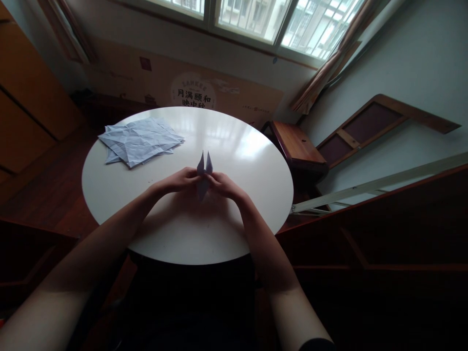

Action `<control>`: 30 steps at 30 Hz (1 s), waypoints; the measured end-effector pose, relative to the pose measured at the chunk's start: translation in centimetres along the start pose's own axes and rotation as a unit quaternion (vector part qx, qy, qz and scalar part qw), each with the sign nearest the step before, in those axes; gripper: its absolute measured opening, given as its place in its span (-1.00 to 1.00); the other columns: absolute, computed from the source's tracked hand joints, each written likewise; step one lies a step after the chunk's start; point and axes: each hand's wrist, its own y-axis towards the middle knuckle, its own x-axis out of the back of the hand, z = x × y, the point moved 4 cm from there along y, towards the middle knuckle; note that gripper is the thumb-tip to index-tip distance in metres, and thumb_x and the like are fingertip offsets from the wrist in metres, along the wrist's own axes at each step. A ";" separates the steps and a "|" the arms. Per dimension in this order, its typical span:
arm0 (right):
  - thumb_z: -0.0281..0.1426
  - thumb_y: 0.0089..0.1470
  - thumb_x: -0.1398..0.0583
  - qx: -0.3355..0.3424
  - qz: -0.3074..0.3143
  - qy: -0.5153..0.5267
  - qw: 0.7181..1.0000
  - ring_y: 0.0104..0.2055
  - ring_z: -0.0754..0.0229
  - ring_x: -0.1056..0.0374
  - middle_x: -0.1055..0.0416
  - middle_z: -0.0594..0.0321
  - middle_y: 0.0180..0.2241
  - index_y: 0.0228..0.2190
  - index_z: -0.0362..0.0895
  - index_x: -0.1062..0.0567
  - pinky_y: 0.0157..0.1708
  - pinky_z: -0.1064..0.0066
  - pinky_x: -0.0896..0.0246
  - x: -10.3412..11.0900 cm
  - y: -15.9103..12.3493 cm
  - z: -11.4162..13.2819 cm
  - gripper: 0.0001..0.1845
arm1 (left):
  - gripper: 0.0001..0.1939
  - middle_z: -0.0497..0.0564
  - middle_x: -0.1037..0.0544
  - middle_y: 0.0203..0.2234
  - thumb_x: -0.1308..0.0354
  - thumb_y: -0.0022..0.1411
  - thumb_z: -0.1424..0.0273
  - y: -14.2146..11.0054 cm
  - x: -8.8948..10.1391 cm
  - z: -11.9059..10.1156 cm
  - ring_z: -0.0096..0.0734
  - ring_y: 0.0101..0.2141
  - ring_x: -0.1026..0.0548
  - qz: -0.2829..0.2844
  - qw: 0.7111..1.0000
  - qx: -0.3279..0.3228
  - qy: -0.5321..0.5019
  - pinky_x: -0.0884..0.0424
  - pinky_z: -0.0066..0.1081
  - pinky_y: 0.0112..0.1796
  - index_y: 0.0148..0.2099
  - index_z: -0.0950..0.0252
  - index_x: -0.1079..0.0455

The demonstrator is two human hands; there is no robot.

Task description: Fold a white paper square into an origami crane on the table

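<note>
A small piece of folded paper [202,189] stands between my two hands, with two narrow points rising at its far end and a single tip towards me. My left hand [183,178] pinches its left side. On the right side, my right hand [222,184] grips it in the same way, thumb and fingers closed. Part of the paper is covered by the fingers. Both hands are just over the near middle of the white round table [252,195]. At the table's far left lies a stack of creased paper sheets [141,139].
A wooden stool or small seat [298,141] stands beyond the table's right edge. A wooden frame with dark panels [373,122] leans by the right wall. Behind the table is a printed board [153,78] under the window [252,19]. An orange-brown cabinet [32,97] is at far left.
</note>
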 end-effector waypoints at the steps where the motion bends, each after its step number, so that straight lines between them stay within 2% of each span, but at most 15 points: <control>1: -0.14 0.30 -0.04 0.000 0.000 -0.002 1.000 -0.33 0.19 -0.42 -0.50 0.19 -0.42 -0.30 -0.22 -0.54 -0.26 0.42 -0.26 0.0 0.0 0.0 -0.56 | -0.40 0.16 -0.64 -0.25 -0.10 0.23 -0.06 0.0 0.0 0.0 -0.12 -0.24 -0.57 -0.001 1.000 0.002 0.002 -0.49 -0.31 -0.22 -0.07 0.40 -0.55; 17: -0.10 0.30 -0.04 0.008 -0.004 0.003 1.000 -0.31 0.20 -0.40 -0.50 0.20 -0.40 -0.29 -0.20 -0.54 -0.27 0.44 -0.25 -0.1 0.1 -0.2 -0.53 | -0.40 0.14 -0.63 -0.24 -0.08 0.27 -0.04 0.1 0.1 0.7 -0.11 -0.22 -0.56 -0.001 1.000 -0.003 0.020 -0.49 -0.27 -0.18 0.00 0.41 -0.53; 30: -0.09 0.30 -0.04 0.004 0.003 -0.004 1.000 -0.33 0.19 -0.40 -0.51 0.19 -0.41 -0.30 -0.22 -0.56 -0.24 0.40 -0.25 0.1 0.0 0.2 -0.51 | -0.39 0.14 -0.62 -0.30 -0.08 0.25 -0.06 0.0 0.1 -0.1 -0.15 -0.26 -0.55 -0.002 1.000 -0.010 0.022 -0.49 -0.28 -0.21 -0.05 0.43 -0.54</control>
